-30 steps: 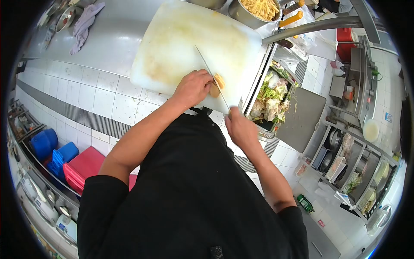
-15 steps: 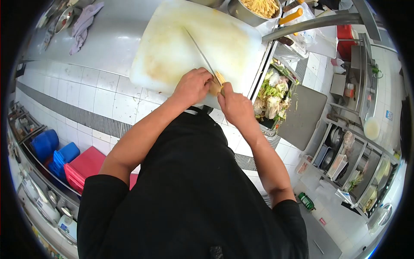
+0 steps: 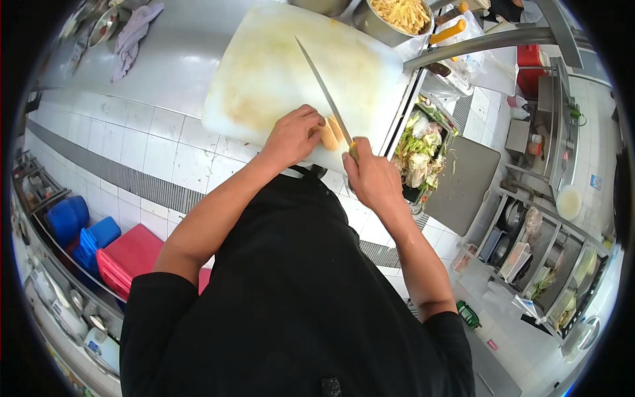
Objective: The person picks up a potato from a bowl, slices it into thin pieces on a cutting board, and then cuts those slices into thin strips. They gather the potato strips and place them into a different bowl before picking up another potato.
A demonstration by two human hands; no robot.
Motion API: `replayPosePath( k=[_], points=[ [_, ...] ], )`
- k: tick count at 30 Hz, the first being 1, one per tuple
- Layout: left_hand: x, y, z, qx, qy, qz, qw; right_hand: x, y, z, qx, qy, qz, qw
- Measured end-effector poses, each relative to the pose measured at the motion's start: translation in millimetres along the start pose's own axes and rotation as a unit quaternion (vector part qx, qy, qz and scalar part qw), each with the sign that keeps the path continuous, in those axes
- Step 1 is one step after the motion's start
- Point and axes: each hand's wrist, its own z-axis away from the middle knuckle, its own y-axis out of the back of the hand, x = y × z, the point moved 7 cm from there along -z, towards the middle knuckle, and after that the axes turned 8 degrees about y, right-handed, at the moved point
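A long knife (image 3: pixel 321 83) with a yellow handle is in my right hand (image 3: pixel 374 175), its blade pointing up and left over the white cutting board (image 3: pixel 264 66). My left hand (image 3: pixel 294 135) rests at the board's near edge, fingers bent against a pale yellow, peeled-looking piece of food (image 3: pixel 329 135). A thin cut slice (image 3: pixel 340 129) lies between that piece and the blade. Beyond the board's far right corner stands a metal bowl (image 3: pixel 374 26) heaped with pale yellow strips (image 3: pixel 402 13).
To the right of the board, a bin (image 3: pixel 411 193) holds vegetable scraps (image 3: pixel 420 149). A curved metal bar (image 3: pixel 479 43) crosses at the upper right. A purple cloth (image 3: pixel 135 36) lies on the steel counter (image 3: pixel 178 46) at the left.
The knife and my right hand have moved right and slightly down, away from the food piece. More of the blade's flat side and the food now shows.
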Motion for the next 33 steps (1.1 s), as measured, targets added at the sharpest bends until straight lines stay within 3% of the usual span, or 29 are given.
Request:
replayPosePath(
  k=[2, 7, 11, 14, 19, 23, 27, 30, 33],
  points=[
    [3.2, -2.3, -1.4, -0.009, -0.055, -0.049, 0.997, 3.2, -10.1, 15.6, -0.029, 0.001, 0.005, 1.000],
    [0.5, -7.6, -3.5, -0.022, -0.056, -0.073, 0.996, 4.3, -5.7, 61.9, -0.068, 0.004, 0.013, 0.998],
    [1.0, -7.3, -3.7, -0.012, -0.053, -0.064, 0.996, 28.0, -57.7, 20.9, -0.007, 0.005, 0.014, 1.000],
    [2.8, -6.2, -3.7, -0.020, -0.044, -0.059, 0.997, 9.0, -38.4, -15.6, 0.000, 0.028, 0.031, 0.999],
    [-0.3, -6.8, -3.1, -0.003, -0.051, -0.072, 0.996, 0.7, -16.9, 40.7, -0.070, -0.029, 0.000, 0.997],
    [-1.3, -8.9, -4.2, -0.012, -0.044, -0.072, 0.996, 13.8, -51.5, -3.6, 0.001, 0.008, 0.011, 1.000],
    [-1.9, -8.0, -4.4, -0.014, -0.023, -0.060, 0.998, -5.5, -8.8, 9.4, -0.044, 0.002, 0.012, 0.999],
    [-2.2, -7.0, -3.0, -0.007, -0.033, -0.075, 0.997, 7.6, -38.1, 32.2, -0.024, -0.005, -0.006, 1.000],
    [1.2, -4.6, -3.2, 0.000, -0.042, -0.069, 0.997, 16.7, -53.2, -12.0, -0.014, -0.001, 0.017, 1.000]
  ],
)
